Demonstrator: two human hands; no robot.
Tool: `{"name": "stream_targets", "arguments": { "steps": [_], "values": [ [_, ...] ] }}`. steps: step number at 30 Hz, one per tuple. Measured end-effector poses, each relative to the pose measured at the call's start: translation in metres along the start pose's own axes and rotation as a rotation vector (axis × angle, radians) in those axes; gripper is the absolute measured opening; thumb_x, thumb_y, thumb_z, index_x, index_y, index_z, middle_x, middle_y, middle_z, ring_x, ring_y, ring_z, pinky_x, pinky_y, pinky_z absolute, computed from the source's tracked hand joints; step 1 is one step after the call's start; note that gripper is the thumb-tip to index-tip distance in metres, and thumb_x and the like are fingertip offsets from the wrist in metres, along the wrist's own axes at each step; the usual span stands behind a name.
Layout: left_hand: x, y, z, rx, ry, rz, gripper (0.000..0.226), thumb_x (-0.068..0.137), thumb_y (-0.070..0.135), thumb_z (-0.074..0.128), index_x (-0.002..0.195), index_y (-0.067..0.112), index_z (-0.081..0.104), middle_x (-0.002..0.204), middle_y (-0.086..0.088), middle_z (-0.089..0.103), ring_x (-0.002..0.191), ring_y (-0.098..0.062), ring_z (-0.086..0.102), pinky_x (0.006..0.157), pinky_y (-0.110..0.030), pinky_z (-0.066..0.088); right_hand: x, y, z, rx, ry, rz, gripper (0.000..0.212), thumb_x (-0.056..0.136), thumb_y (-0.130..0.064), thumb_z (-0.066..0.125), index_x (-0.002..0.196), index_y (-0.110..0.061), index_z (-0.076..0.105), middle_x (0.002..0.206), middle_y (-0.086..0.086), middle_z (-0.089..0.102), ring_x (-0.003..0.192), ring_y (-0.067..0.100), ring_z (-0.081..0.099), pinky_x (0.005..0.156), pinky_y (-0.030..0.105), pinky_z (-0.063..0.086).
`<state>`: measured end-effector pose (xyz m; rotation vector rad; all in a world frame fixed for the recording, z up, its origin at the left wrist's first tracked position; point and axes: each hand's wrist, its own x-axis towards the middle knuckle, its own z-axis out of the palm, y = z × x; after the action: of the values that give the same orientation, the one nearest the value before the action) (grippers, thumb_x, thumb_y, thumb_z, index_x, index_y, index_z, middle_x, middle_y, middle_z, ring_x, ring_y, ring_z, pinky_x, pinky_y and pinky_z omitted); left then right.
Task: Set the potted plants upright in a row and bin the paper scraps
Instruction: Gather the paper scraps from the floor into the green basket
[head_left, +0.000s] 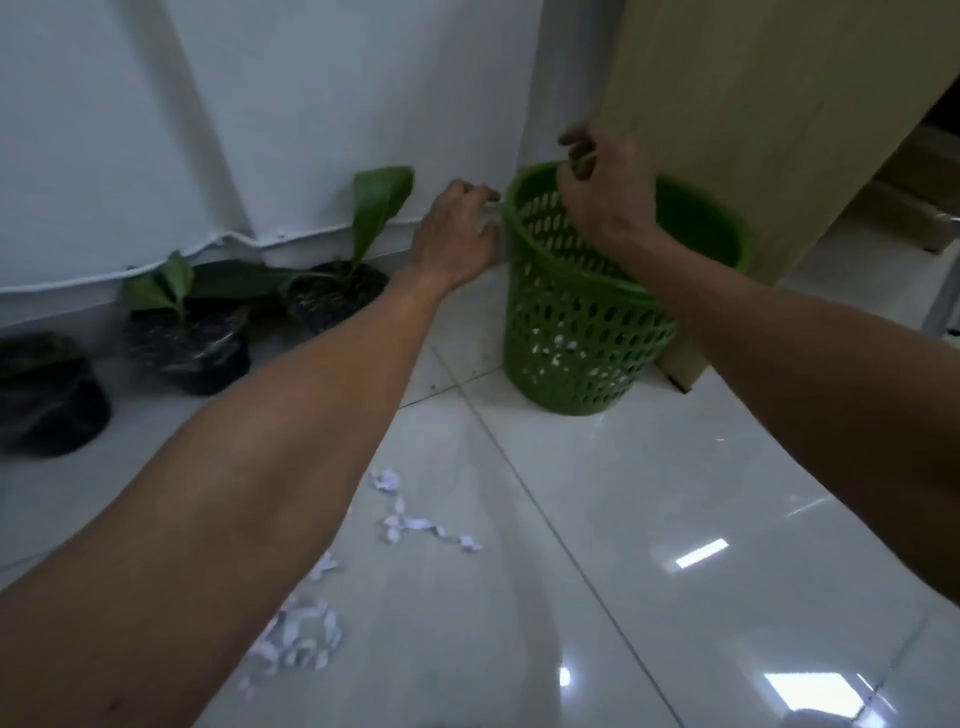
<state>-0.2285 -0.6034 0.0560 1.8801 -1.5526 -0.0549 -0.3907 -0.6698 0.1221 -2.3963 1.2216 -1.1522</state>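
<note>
Against the white wall, three potted plants in black bags stand upright in a row on the floor: the nearest one (49, 395) at the left edge, a middle one (187, 338) with small green leaves, and a far one (337, 293) with a tall broad leaf. To their right, in the corner, a green perforated bin (571, 332) stands upright on the pale tiled floor (649, 493), just beside a light wooden cabinet (737, 130). White scraps show through the holes low in the bin.

On the floor nearer the camera, more paper scraps (415, 514) lie in a loose trail, with a denser heap (298, 636) lower left, partly behind the left forearm.

Both arms reach toward the bin. The left hand (457, 234) is just beside the bin's left rim with its fingers curled around something small and white, though blur keeps me from telling exactly what. The right hand (608, 187) hangs over the bin's mouth, fingers loosely bent and spread, with nothing visible in it. A thin white cable (156, 262) runs along the base of the wall behind the plants.
</note>
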Motion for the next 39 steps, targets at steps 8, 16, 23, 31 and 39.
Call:
{"name": "stream_targets", "arguments": {
  "steps": [8,16,23,31,39],
  "values": [
    [-0.214,-0.148,-0.073,0.561,-0.704,-0.195,0.092,0.081,0.079,0.046,0.154,0.028,0.023,0.151,-0.013,0.032,0.129,-0.034,0.047,0.101,-0.047,0.046,-0.146,-0.053,0.135,-0.263,-1.046,-0.333,0.089,0.074,-0.068,0.070,0.145,-0.024,0.040,0.135,0.017,0.052,0.117,0.035,0.058,0.096,0.038,0.048],
    [-0.410,-0.172,-0.135,0.322,-0.922,-0.680,0.144,0.037,0.085,0.076,0.150,0.050,-0.006,0.159,-0.011,0.019,0.139,-0.033,0.040,0.110,-0.045,0.040,-0.249,-0.059,0.192,-0.299,-1.416,-0.178,0.154,0.034,-0.094,0.065,0.155,-0.030,-0.006,0.157,0.016,0.020,0.134,0.037,0.044,0.102,0.044,0.048],
    [-0.474,-0.174,-0.129,0.210,-0.859,-0.574,0.161,0.041,0.052,0.096,0.147,0.051,-0.025,0.131,-0.011,0.041,0.103,-0.030,0.059,0.087,-0.040,0.052,-0.290,-0.121,0.216,-0.226,-1.481,-0.655,0.159,0.042,-0.080,0.079,0.155,-0.020,-0.014,0.156,0.013,0.021,0.126,0.034,0.052,0.102,0.041,0.047],
    [-0.479,-0.190,-0.108,0.092,-0.466,-0.823,0.164,0.043,0.054,0.095,0.150,0.036,-0.029,0.127,-0.009,0.045,0.105,-0.028,0.056,0.090,-0.043,0.052,-0.324,-0.165,0.246,-0.133,-1.410,-0.726,0.154,0.051,-0.063,0.088,0.155,-0.012,-0.013,0.153,0.016,0.023,0.122,0.035,0.052,0.096,0.040,0.049],
    [-0.442,-0.222,-0.097,0.090,-0.316,-1.005,0.150,0.054,0.044,0.095,0.158,0.018,-0.011,0.142,-0.020,0.040,0.129,-0.035,0.047,0.106,-0.041,0.043,-0.324,-0.197,0.280,-0.115,-1.412,-0.682,0.150,0.050,-0.058,0.090,0.156,-0.010,-0.004,0.146,0.018,0.032,0.129,0.035,0.047,0.101,0.040,0.045]
  ]
}}
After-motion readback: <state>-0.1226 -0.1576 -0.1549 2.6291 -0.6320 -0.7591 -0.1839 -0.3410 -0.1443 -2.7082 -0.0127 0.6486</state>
